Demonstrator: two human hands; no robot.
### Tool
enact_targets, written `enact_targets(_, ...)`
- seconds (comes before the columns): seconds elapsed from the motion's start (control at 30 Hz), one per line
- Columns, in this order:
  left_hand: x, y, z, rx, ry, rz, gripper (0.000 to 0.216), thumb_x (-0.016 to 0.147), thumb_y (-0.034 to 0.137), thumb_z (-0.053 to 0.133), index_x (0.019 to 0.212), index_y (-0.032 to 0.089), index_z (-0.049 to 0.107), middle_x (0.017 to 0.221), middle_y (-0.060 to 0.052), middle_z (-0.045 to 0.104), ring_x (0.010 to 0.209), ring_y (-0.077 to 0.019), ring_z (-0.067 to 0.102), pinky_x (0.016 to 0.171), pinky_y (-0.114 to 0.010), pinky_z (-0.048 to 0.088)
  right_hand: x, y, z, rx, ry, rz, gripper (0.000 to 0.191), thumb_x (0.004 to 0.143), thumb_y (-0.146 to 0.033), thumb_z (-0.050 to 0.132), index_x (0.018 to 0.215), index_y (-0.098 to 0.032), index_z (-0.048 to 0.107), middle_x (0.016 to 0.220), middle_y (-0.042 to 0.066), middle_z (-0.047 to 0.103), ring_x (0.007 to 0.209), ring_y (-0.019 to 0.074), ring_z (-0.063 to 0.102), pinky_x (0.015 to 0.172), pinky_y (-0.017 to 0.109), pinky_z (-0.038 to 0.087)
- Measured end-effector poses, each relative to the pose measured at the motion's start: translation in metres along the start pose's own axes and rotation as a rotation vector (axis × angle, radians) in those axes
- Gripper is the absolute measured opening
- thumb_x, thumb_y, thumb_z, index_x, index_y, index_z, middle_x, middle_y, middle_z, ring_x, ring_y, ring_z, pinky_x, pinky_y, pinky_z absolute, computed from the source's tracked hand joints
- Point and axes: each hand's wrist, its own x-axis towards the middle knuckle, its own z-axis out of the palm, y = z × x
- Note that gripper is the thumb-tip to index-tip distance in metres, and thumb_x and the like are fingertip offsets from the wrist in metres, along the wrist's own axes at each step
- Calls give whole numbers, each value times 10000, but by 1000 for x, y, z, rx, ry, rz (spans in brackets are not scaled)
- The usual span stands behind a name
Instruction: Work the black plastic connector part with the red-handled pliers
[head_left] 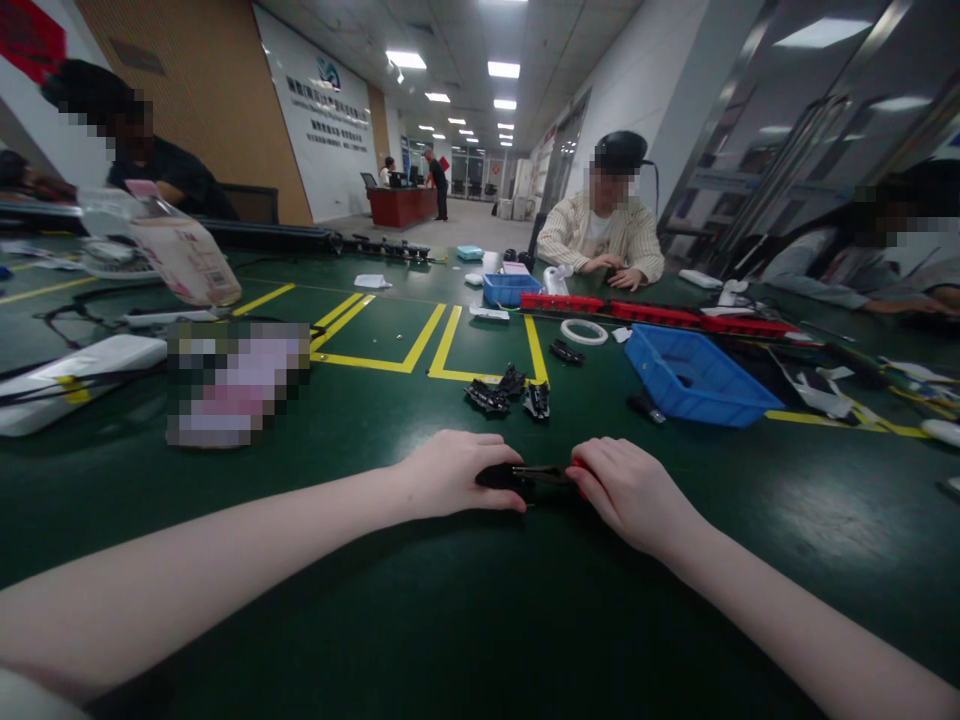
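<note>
Low over the near part of the green table, my left hand [450,475] is closed around a black part [501,477], thumb below and fingers above. My right hand [619,490] grips a red-handled tool [551,475]; its slim dark metal end reaches left to the black part. Whether its tip touches or enters the part cannot be made out. Just beyond my hands lie several small black plastic pieces [487,396] in a loose cluster. Another black piece [567,352] rests farther off.
A blue bin [701,385] stands right of the pieces, with a ring of white tape [584,332] nearby. To the left are a phone [244,385], a white power strip [82,380] and a bottle [187,255]. Red strips [652,312] cross the table before a seated person [600,235].
</note>
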Motion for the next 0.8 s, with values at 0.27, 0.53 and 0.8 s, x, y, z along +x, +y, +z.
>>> enact_targets(0.27,0,-1,1,5,-21,32,373,866,497,555,1077,189,563,981,-21,638,781,-165,619,622,-234,430,2,2,-4,-12,4,-15,333,962,-307,314,790,-157,556,693,48,610,605,145,529,573,280,386)
enact_targets(0.53,-1,1,-2,22,-36,63,360,889,481,529,1107,195,552,1005,-24,639,795,-168,623,648,-245,451,-2,2,-4,21,-23,15,338,962,-317,310,804,-159,564,713,50,613,621,148,541,580,281,395)
enact_targets(0.8,-2,2,-1,61,-17,46,458,925,477,462,1283,193,487,1070,-45,623,797,-162,622,653,-248,466,-4,7,-4,100,22,91,308,952,-335,334,881,-170,583,823,72,652,727,169,588,644,305,450)
